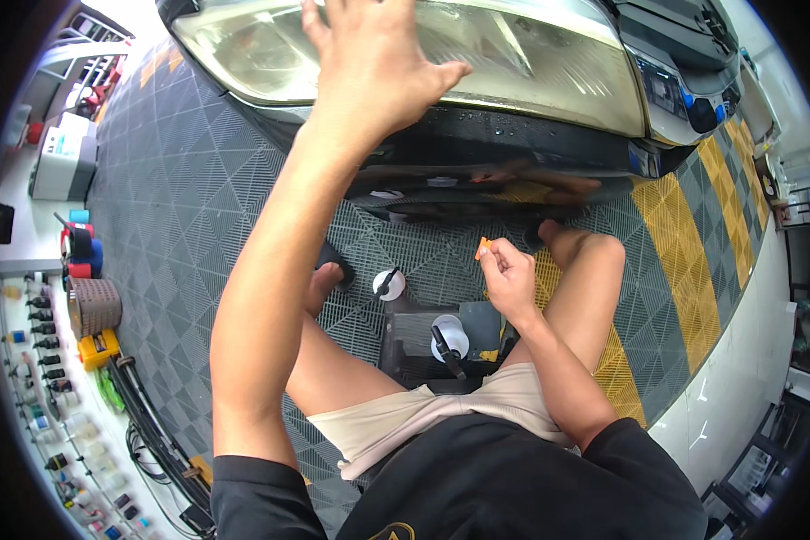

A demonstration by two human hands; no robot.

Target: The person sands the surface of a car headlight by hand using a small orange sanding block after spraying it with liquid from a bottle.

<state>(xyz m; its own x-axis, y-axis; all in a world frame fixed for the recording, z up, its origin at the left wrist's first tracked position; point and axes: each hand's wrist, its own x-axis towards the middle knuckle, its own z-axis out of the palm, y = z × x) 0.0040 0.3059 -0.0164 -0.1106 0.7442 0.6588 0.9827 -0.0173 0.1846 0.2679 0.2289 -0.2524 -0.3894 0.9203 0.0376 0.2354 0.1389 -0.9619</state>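
Note:
A car's yellowed, cloudy headlight (558, 81) fills the top of the head view. Over its left part my left hand (369, 67) is stretched flat with fingers apart; the fingertips run past the upper edge. I cannot tell whether the palm touches the lens. Lower and to the right, my right hand (511, 279) pinches a small orange piece (482, 248), its kind unclear, in front of the bumper (495, 144). Between my legs are two white bottles with black spray heads, one farther off (385, 290) and one nearer (453, 337), by a dark box (409, 326).
Water drops dot the black bumper below the lens. A dark grey sheet (482, 322) lies on the box. Grey and yellow grid tiles (189, 198) cover the floor. At left stand shelves of small bottles (49, 360), a perforated metal basket (94, 306) and black hoses (157, 423).

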